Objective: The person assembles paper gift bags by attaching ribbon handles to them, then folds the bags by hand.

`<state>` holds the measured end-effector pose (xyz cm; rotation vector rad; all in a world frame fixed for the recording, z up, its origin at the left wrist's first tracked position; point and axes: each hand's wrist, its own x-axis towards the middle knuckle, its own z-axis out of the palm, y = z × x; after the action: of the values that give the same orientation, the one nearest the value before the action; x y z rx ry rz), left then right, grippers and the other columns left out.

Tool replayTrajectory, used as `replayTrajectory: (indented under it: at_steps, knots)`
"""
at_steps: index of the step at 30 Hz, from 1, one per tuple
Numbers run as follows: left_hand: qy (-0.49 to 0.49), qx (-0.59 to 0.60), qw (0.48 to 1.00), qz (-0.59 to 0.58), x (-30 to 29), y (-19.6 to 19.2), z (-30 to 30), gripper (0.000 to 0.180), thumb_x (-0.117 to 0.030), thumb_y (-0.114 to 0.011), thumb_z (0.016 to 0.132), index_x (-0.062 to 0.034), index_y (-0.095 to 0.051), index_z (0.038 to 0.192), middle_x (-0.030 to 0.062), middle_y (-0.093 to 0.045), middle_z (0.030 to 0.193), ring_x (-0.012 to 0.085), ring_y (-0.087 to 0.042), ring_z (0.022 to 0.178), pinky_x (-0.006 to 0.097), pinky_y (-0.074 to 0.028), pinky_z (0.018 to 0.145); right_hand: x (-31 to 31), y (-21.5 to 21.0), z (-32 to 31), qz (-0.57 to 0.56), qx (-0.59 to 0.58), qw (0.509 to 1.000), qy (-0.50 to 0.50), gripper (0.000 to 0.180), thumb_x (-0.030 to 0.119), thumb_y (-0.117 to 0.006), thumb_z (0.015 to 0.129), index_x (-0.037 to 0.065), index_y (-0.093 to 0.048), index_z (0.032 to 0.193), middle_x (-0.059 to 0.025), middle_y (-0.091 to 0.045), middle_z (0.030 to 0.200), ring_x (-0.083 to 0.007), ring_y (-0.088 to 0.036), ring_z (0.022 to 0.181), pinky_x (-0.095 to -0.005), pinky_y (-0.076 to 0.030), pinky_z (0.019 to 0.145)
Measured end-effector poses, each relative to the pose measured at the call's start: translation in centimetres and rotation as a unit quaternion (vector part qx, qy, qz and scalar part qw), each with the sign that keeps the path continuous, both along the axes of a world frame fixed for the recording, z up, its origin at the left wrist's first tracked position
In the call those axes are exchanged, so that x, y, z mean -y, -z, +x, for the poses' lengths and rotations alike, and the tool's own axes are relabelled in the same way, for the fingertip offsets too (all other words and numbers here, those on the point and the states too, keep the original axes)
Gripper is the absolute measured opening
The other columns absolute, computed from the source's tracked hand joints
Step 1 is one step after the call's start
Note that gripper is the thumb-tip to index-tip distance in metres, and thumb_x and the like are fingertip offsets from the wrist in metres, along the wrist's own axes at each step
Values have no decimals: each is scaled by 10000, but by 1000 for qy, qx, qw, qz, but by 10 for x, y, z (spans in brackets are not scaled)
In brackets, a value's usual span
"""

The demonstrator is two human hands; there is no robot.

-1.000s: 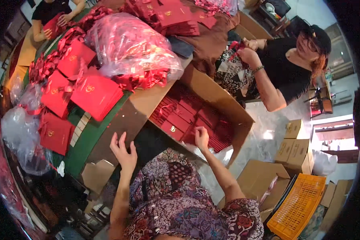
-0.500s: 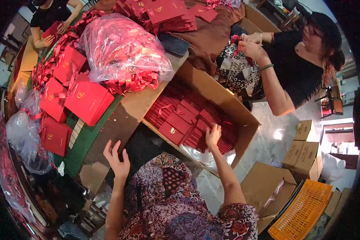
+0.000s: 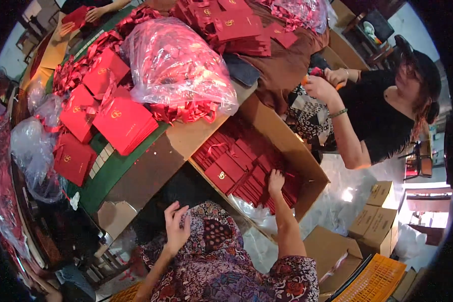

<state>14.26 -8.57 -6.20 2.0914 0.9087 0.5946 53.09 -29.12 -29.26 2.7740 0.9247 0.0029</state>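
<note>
Inside an open cardboard box [image 3: 307, 173] stand tightly packed rows of dark red paper gift bags [image 3: 221, 173], some marked with a gold emblem. My right hand [image 3: 276, 182] reaches over the near side of the box and touches the tops of the bags at its right part, fingers loosely stretched; I see nothing gripped. Over my patterned dress hangs my left hand [image 3: 177, 229], fingers apart and slightly curled, holding nothing. On the table, stacks of brighter red gift bags [image 3: 123, 121] with ribbon handles lie left of a clear plastic bag [image 3: 178, 65] full of red ribbons.
A co-worker [image 3: 387, 105] at the right holds something small with orange parts; another person's hands [image 3: 88, 15] hold a red bag, far left. More red bags [image 3: 236, 27] lie on brown cloth. Cartons [image 3: 372, 221] and an orange crate [image 3: 372, 282] stand on the floor at right.
My left hand has moved right, away from the table edge, to over my lap. My right hand has dipped lower onto the bags. The whole view has shifted slightly.
</note>
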Motion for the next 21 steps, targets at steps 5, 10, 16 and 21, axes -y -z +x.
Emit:
replayTrajectory:
  at_steps: [5,10,16,21]
  knots:
    - [-2,15,1000,-7,-2,-7,1,322,33,-628,849,-44,-632,1161,177,-494,1267,316,-558,1136,374,-486,917,-5,-8,-9,3,-29,1000,7,144,139,-511,902,88,-553,1029,-112,-608,969,-294,-638,917,-409,-544,708]
    - [-12,10,999,-47,-5,-1,-8,316,25,-612,856,-55,-624,1161,175,-525,1238,351,-545,1153,412,-462,957,5,-43,-23,162,-17,987,-15,230,76,-514,857,41,-535,1084,-168,-575,984,-370,-596,916,-454,-515,736]
    - [17,51,995,-83,-10,8,-12,308,22,-598,862,-53,-629,1159,168,-559,1203,349,-562,1125,404,-469,949,-12,-96,-61,357,-37,933,22,249,50,-530,873,0,-529,1117,-216,-550,982,-409,-566,914,-477,-477,760]
    - [-8,100,986,-137,-26,1,-11,273,30,-591,880,-22,-637,1145,126,-620,1075,204,-649,917,280,-525,770,-52,-139,-119,766,-501,337,221,343,206,-411,1011,22,-515,1281,-108,-568,1295,-266,-565,1166,-407,-455,1004]
